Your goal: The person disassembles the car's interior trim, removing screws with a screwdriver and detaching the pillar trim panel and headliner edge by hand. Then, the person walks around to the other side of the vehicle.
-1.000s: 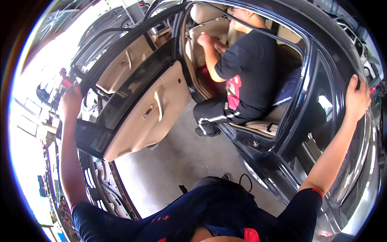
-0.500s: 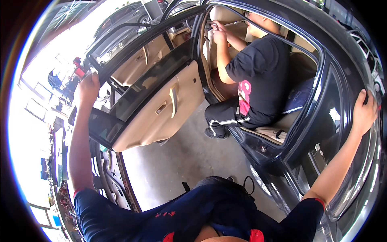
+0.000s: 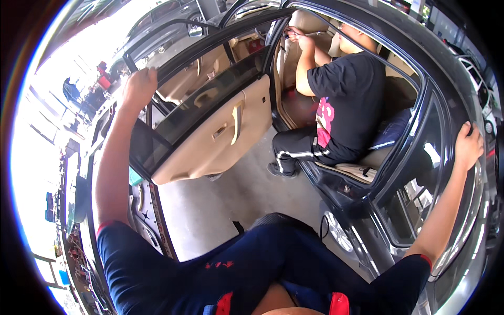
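My left hand is closed round the top edge of the open rear door's dark window frame. That door has a beige inner panel with a pull handle. On the other side, my right hand rests on the dark car body behind the door opening, its fingers apart and lying on the surface. Between my arms, another person in a black T-shirt sits sideways on the rear seat, one foot on the floor. That person's hands are raised together near the door pillar; what they hold is too small to tell.
A removed door or body panel stands at my left. The grey concrete floor lies between me and the car. A wheel shows low on the right. Another car and a red object are farther back left.
My left hand has moved inward and up in the picture, still at the door frame. My right hand has shifted slightly inward on the car body. The view has turned a little.
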The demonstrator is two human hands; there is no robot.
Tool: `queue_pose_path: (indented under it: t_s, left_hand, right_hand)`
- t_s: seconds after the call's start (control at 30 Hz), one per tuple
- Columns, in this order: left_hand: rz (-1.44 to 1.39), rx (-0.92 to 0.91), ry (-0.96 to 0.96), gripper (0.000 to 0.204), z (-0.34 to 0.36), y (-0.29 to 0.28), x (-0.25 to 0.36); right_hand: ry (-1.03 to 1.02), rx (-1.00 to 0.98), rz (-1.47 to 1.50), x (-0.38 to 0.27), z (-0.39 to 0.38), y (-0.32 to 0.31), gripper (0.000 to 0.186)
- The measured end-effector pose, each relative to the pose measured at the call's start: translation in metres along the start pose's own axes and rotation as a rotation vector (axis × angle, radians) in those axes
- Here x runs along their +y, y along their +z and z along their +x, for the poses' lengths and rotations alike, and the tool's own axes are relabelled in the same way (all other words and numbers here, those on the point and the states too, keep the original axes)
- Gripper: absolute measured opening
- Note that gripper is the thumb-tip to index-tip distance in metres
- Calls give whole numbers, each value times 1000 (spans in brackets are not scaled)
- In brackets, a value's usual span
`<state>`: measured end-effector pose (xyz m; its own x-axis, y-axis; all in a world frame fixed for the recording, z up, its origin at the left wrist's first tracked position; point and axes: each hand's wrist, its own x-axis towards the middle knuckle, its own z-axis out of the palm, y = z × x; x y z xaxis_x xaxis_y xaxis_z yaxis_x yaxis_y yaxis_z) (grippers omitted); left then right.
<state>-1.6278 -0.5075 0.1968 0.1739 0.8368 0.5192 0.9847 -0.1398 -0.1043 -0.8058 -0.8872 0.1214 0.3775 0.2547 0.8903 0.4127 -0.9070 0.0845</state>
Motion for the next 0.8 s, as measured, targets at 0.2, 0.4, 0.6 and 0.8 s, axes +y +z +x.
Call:
queue_pose_path:
  t_s: [0.2,0.4,0.6,0.8]
  left_hand:
    - [-273,-528,136,45,53,-27,-10]
    - [245,-553,430,38,137,61,-81]
    - [-519,-1341,-41,33,113,52,-55]
    - [-129,-822,271,37,128,82,-83]
  right_hand:
    - [109,-175,4,7,20,-2,61]
    - [344,-204,-16,-36,12,-7,61]
    - [209,-97,-86,18,14,7,58]
    - [270,-148,-48,-12,13,11,58]
